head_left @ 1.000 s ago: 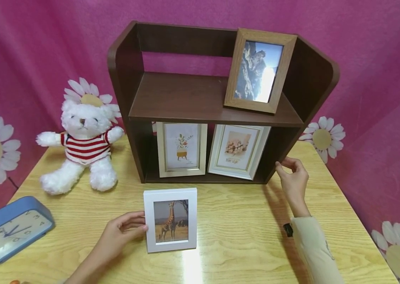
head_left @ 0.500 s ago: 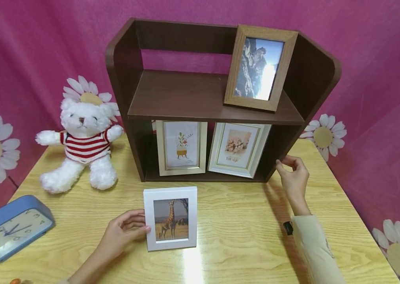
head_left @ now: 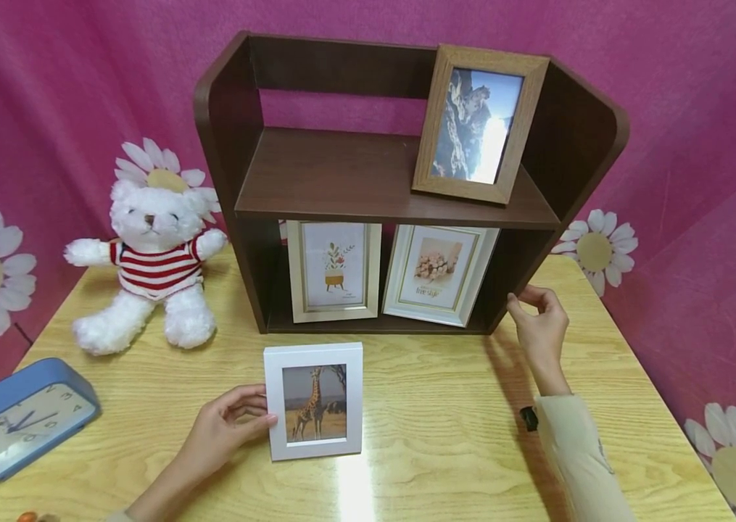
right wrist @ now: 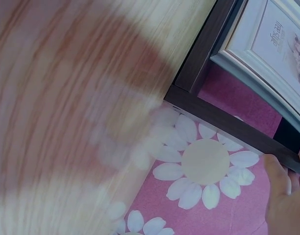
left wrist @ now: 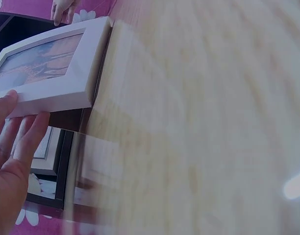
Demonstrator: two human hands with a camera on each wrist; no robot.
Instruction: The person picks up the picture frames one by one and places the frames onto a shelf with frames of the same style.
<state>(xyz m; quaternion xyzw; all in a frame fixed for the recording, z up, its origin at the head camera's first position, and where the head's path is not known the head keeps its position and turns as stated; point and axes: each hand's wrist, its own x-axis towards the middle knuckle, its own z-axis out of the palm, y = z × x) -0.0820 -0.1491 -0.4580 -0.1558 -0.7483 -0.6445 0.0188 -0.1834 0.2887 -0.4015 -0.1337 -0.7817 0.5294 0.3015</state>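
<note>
My left hand (head_left: pixel 220 428) pinches a white picture frame (head_left: pixel 313 453) with a giraffe photo by its left edge. The frame stands upright on the table; in the left wrist view my thumb (left wrist: pixel 5 104) lies along its side, with the fingers behind. My right hand (head_left: pixel 540 333) touches the outer right side of a dark brown bookshelf (head_left: pixel 341 170) near its base, thumb at the front edge. Inside the lower compartment lean a cream plant-print frame (head_left: pixel 335 270) and a white flower-print frame (head_left: pixel 441 275). A wooden frame (head_left: pixel 426 145) leans on the upper shelf.
A white teddy bear (head_left: pixel 159 272) in a striped sweater sits left of the bookshelf. The blue clock (head_left: pixel 22 428) lies at the table's left edge. A pink curtain (head_left: pixel 687 145) with daisies hangs behind, close to the bookshelf.
The view has shifted very slightly. Both hands and the giraffe frame stay where they were.
</note>
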